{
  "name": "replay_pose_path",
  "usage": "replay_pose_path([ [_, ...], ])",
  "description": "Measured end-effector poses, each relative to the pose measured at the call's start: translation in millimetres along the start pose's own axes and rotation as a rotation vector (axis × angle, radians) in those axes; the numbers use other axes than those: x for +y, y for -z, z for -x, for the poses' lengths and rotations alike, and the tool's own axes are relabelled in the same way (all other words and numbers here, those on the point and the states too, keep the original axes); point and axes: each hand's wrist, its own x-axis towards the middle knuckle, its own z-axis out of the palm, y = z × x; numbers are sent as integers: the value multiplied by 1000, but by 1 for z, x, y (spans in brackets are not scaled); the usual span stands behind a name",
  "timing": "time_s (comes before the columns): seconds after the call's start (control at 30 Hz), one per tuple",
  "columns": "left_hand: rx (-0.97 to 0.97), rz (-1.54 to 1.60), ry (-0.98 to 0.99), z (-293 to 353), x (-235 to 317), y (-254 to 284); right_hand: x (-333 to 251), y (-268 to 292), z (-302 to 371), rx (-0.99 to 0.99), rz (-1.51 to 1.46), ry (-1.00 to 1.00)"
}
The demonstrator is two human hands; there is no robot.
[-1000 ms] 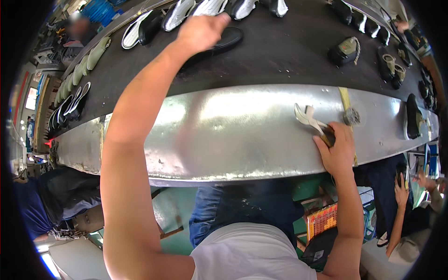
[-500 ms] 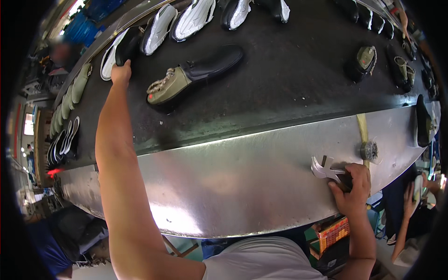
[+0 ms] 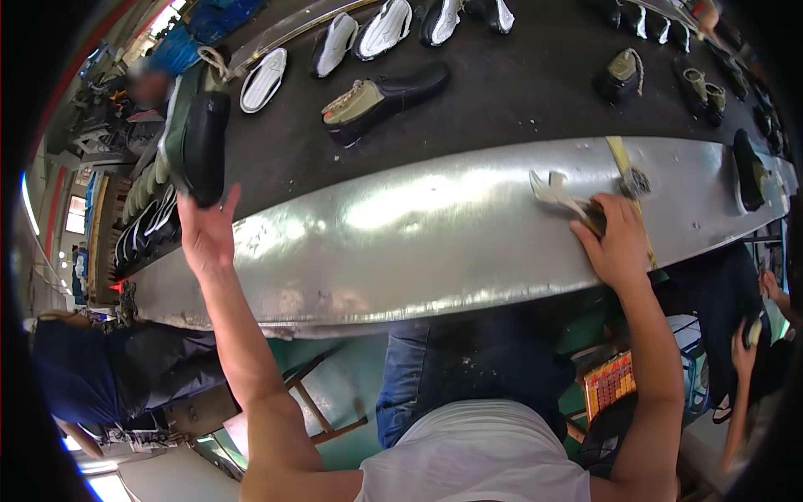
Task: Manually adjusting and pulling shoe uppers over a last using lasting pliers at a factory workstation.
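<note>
Head view, left hand (image 3: pixel 209 238): 9 o'clock, grasping the lower end of the dark shoe (image 3: pixel 203 142), fingertips hidden behind it.
Dark shoe: 10 o'clock, seemingly raised, upended; a firm, steady hold should prevent slipping.
Right hand (image 3: pixel 621 238): 3 o'clock, wrapped round the hammer-headed tool (image 3: pixel 555 192) over the metal strip (image 3: pixel 435 251); best kept clear of the shoe.

Head-worn fisheye, facing down and forward; metal bench (image 3: pixel 468 251) near, wearer's torso (image 3: pixel 477 452) at lower edge.
</note>
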Motion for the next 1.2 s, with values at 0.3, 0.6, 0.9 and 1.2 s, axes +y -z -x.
replay_pose_path([
  [0.3, -157, -457, 239, 250, -22, -8, 0, 7, 26, 181, 48, 173],
  [0.6, -907, -959, 450, 419, -133, -65, -31, 29, 189, -216, -552, -404],
  [0.9, -927, -893, 534, 345, -193, -157, -45, 24, 262, -552, -1121, -626],
  [1.2, -699, -155, 569, 350, -128, -108, -106, 73, 241, -841, -1000, -415],
])
